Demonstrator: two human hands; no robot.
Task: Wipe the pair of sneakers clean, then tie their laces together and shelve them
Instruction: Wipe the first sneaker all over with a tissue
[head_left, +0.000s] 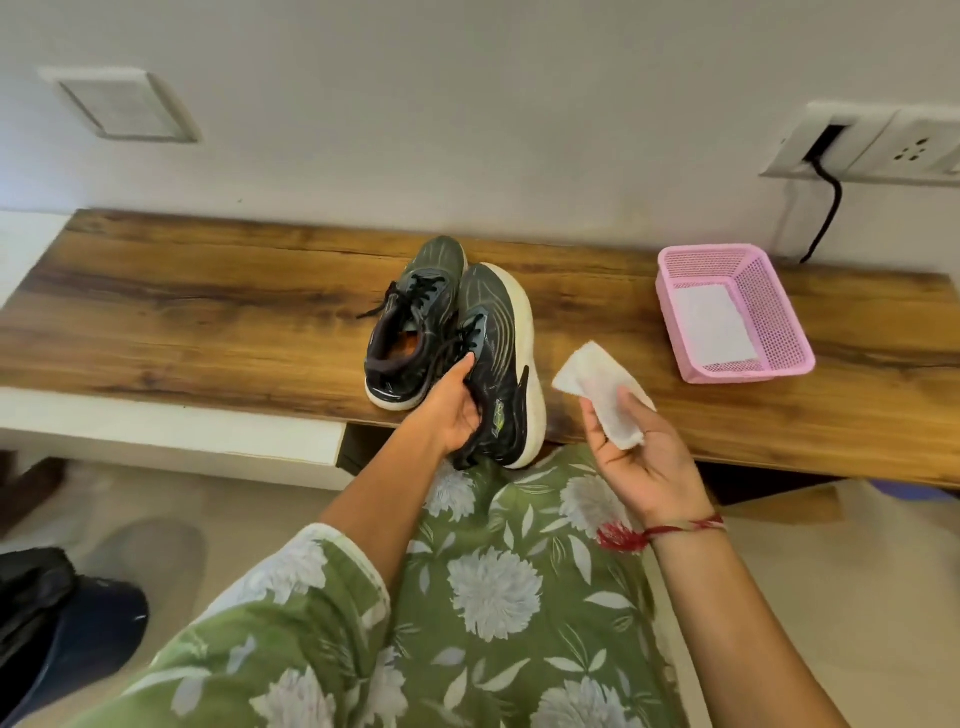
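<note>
Left hand: grips nearer sneaker (tipped, sole facing right).
Right hand: fingers pinch wipe, just right of sole.

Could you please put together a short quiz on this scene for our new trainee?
1. True or false: the right hand holds a white wipe.
2. Fill in: the farther sneaker stands upright on the wooden ____.
3. What does the left hand grip? A) the white wipe B) the farther sneaker C) the nearer sneaker
Key: 1 true; 2 bench; 3 C.
</note>
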